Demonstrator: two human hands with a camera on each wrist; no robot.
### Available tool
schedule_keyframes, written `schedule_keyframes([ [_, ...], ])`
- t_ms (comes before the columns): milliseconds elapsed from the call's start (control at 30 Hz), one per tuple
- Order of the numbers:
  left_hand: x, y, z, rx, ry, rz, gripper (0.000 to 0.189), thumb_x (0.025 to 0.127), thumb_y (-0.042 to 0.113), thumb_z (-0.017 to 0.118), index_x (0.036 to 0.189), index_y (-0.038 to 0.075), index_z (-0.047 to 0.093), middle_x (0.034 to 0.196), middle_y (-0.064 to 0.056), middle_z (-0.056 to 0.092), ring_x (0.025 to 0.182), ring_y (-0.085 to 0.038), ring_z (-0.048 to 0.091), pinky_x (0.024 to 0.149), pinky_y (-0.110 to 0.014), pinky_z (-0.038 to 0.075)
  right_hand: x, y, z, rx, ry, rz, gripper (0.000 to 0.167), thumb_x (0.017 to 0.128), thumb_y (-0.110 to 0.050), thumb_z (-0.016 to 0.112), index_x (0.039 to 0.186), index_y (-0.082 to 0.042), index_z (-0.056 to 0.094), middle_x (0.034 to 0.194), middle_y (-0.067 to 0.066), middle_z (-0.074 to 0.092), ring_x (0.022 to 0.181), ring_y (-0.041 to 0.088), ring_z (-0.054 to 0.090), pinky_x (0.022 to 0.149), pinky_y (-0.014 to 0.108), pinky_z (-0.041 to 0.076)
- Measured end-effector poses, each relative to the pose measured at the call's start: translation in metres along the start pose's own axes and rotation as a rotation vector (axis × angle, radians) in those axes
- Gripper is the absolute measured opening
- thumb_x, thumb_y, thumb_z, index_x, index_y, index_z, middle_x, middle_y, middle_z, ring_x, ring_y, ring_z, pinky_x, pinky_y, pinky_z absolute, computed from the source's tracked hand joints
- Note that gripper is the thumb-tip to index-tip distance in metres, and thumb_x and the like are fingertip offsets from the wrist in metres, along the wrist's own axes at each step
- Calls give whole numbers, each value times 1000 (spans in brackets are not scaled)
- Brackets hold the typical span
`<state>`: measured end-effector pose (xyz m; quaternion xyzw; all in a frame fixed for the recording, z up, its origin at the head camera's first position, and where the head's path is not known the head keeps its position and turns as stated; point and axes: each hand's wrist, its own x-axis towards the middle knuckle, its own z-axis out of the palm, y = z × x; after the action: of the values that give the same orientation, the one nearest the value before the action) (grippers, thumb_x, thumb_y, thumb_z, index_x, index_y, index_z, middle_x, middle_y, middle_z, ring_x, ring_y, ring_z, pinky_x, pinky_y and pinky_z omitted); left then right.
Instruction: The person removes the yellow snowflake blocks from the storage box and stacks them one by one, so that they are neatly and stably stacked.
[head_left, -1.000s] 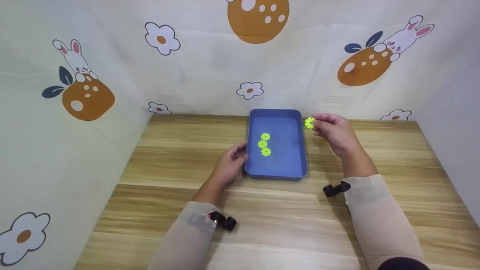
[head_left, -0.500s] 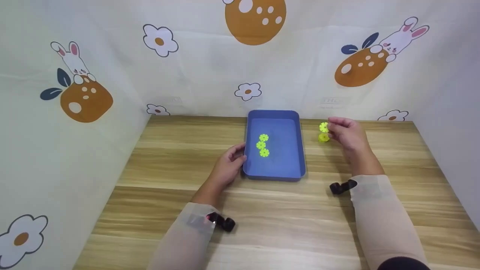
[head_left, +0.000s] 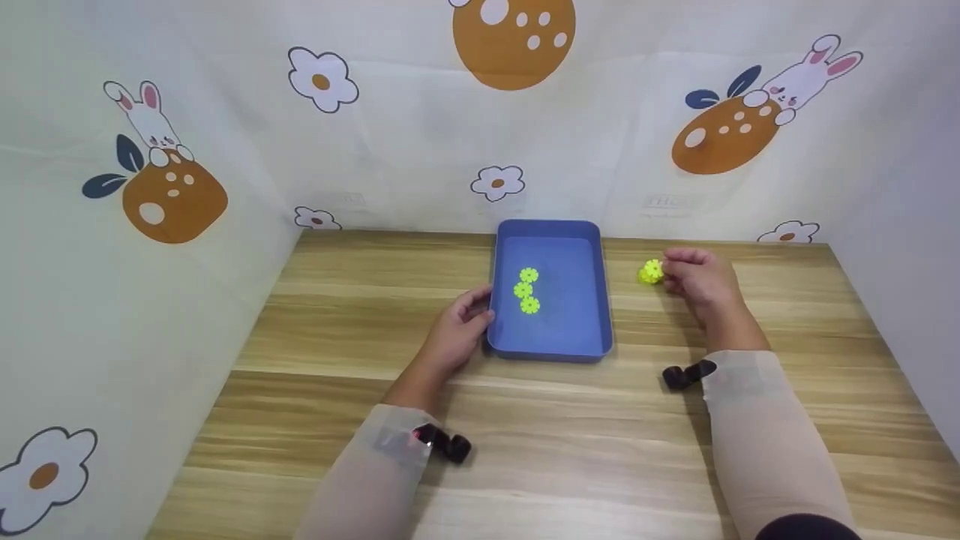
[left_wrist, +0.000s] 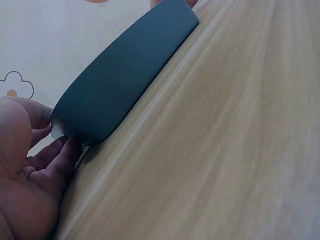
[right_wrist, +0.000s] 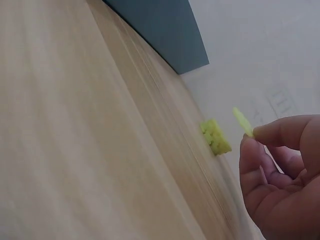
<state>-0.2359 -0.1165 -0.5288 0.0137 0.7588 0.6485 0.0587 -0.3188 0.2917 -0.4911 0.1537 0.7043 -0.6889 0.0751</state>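
Note:
In the head view, my right hand (head_left: 699, 281) pinches a yellow-green notched plastic disc (head_left: 655, 268) between thumb and forefinger. The right wrist view shows this disc (right_wrist: 242, 121) edge-on, apart from a small stack of similar discs (right_wrist: 216, 137) on the table. From the head, the held disc partly covers that stack. My left hand (head_left: 456, 334) touches the outer left wall of a blue rectangular tray (head_left: 550, 355), its fingers at the near corner in the left wrist view. Inside the tray, three similar discs (head_left: 523, 289) lie in a short bent row, left of its middle.
The tray and stack stand on a wood-grain table (head_left: 360, 315), near its back edge. A pale printed cloth (head_left: 405, 135) hangs directly behind and along the sides. Black wrist cameras (head_left: 686, 375) sit on both sleeves.
My right hand has moved right from beside the tray, then lowered the pinched disc towards the stack. My left hand and the three discs in the tray stay put.

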Motion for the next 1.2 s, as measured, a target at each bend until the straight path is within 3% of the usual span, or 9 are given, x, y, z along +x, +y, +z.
schedule_keyframes([
  [267,-1,0,0,3,1,4,49,105,12,63,153,9,57,159,-12,58,143,-30,60,121,-43,51,2,5,0,-126,27,-26,44,102,-8,70,142,4,60,102,-9,73,83,5,71,79,19,64],
  [533,0,-2,0,-30,-17,38,50,105,8,62,154,5,55,160,-15,57,146,-33,58,123,-44,49,4,10,2,-102,35,-35,47,98,-2,72,142,9,58,88,-13,75,81,3,73,78,19,65],
  [1200,0,-1,0,-20,-8,26,50,105,8,62,154,6,55,159,-14,57,144,-32,59,122,-43,50,4,10,1,-69,52,-18,49,99,-5,74,144,8,58,90,-11,75,83,5,75,82,21,66],
])
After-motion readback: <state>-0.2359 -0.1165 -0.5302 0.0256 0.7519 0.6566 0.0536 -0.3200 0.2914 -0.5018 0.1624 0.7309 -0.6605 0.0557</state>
